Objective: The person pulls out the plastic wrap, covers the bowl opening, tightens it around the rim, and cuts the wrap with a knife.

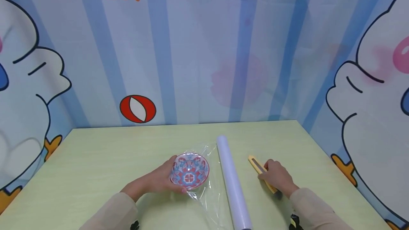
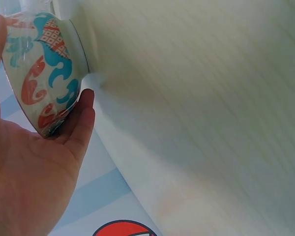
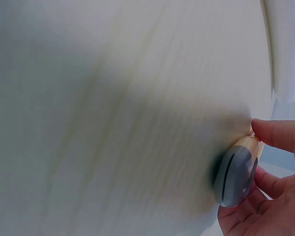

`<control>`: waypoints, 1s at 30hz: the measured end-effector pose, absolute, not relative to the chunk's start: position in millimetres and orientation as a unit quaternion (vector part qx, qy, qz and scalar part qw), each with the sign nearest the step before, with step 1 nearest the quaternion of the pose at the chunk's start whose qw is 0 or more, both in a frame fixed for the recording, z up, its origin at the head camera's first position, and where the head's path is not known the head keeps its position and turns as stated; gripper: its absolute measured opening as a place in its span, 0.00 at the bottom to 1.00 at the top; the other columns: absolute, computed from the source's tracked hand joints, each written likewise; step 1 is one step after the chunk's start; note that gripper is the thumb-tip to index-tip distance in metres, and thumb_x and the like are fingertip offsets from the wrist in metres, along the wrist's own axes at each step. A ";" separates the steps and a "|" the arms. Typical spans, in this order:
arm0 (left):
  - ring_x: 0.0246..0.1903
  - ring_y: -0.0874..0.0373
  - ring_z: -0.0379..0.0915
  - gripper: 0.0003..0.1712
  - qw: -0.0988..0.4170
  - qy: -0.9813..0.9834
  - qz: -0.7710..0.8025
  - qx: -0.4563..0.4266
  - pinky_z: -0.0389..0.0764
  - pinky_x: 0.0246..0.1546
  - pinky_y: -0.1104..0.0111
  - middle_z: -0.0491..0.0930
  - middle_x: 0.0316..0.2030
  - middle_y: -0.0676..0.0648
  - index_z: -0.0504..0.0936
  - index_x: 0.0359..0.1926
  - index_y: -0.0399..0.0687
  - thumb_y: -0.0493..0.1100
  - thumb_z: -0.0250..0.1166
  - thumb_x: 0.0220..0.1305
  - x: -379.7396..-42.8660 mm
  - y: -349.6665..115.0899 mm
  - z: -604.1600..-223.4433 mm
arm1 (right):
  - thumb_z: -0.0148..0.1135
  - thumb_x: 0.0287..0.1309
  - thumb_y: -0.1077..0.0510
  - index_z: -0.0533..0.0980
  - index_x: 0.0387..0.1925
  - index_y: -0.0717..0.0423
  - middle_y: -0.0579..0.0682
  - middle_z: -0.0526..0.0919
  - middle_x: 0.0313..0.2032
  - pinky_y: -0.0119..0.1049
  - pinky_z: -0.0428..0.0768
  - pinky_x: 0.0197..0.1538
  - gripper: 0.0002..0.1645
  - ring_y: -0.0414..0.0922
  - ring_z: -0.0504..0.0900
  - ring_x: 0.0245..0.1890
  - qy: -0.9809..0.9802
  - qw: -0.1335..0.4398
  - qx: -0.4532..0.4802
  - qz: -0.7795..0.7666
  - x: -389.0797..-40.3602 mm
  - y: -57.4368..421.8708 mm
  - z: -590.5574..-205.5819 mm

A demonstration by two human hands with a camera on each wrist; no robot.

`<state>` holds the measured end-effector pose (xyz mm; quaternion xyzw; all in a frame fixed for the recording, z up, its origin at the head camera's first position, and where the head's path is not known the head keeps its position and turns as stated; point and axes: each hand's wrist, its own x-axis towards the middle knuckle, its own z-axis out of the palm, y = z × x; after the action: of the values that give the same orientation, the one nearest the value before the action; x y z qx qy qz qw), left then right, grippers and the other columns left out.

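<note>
My left hand [image 1: 164, 178] grips a patterned bowl [image 1: 190, 171] by its side, thumb at the near rim and fingers round the far side. Red and blue motifs cover the bowl [image 2: 44, 69], and clear plastic film [image 1: 206, 191] lies against it and trails toward the table's front. Over on the right, my right hand [image 1: 277, 176] holds a yellow utility knife [image 1: 255, 164] between thumb and fingers, low over the table. In the right wrist view the knife's dark grey end [image 3: 236, 172] faces the camera. Whether the blade is out cannot be seen.
A long pale roll of plastic film [image 1: 233, 184] lies between the two hands, running from the front edge toward the back. The light yellow-green table [image 1: 105, 152] meets a blue striped cloth backdrop [image 1: 198, 63] with cartoon ducks at both sides.
</note>
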<state>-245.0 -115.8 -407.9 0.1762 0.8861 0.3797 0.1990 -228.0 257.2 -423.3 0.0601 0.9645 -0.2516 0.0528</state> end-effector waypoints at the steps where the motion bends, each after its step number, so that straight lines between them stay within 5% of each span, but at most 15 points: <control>1: 0.65 0.47 0.52 0.69 0.199 0.886 0.379 0.177 0.61 0.63 0.47 0.54 0.67 0.43 0.41 0.70 0.42 0.60 0.75 0.37 -245.2 -115.9 -407.9 | 0.63 0.49 0.55 0.70 0.40 0.66 0.55 0.74 0.30 0.33 0.69 0.24 0.21 0.45 0.71 0.24 0.965 0.054 0.061 -0.249 -228.4 257.2 -423.5; 8: 0.66 0.47 0.51 0.68 0.197 0.886 0.378 0.183 0.60 0.63 0.47 0.54 0.67 0.44 0.41 0.70 0.42 0.60 0.75 0.37 -245.4 -117.4 -408.0 | 0.64 0.48 0.51 0.69 0.44 0.67 0.57 0.74 0.36 0.35 0.70 0.28 0.28 0.47 0.71 0.29 0.967 0.071 0.069 -0.237 -230.0 259.0 -420.9; 15: 0.67 0.47 0.50 0.69 0.196 0.887 0.379 0.179 0.60 0.63 0.47 0.53 0.68 0.44 0.41 0.71 0.42 0.61 0.75 0.37 -245.2 -117.3 -408.8 | 0.59 0.55 0.44 0.64 0.53 0.69 0.70 0.64 0.53 0.53 0.72 0.42 0.36 0.64 0.64 0.50 0.974 0.000 0.057 -0.219 -227.6 250.4 -407.5; 22: 0.67 0.45 0.49 0.70 0.206 0.884 0.382 0.173 0.60 0.63 0.46 0.52 0.68 0.42 0.40 0.71 0.41 0.60 0.74 0.37 -245.1 -115.8 -409.6 | 0.57 0.58 0.51 0.67 0.53 0.66 0.65 0.67 0.56 0.57 0.67 0.54 0.27 0.63 0.62 0.56 0.966 -0.053 -0.032 -0.252 -249.8 211.1 -390.6; 30: 0.68 0.45 0.48 0.71 0.207 0.888 0.377 0.162 0.60 0.63 0.46 0.51 0.69 0.43 0.40 0.71 0.43 0.63 0.74 0.36 -245.4 -117.5 -408.8 | 0.57 0.59 0.58 0.71 0.52 0.62 0.58 0.76 0.51 0.50 0.71 0.56 0.20 0.55 0.72 0.54 0.934 -0.014 -0.109 -0.339 -282.0 152.7 -377.2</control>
<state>-245.4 -117.5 -408.8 0.1617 0.8883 0.3770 0.2066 -282.0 152.7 -377.2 -0.1094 0.9342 -0.3392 -0.0139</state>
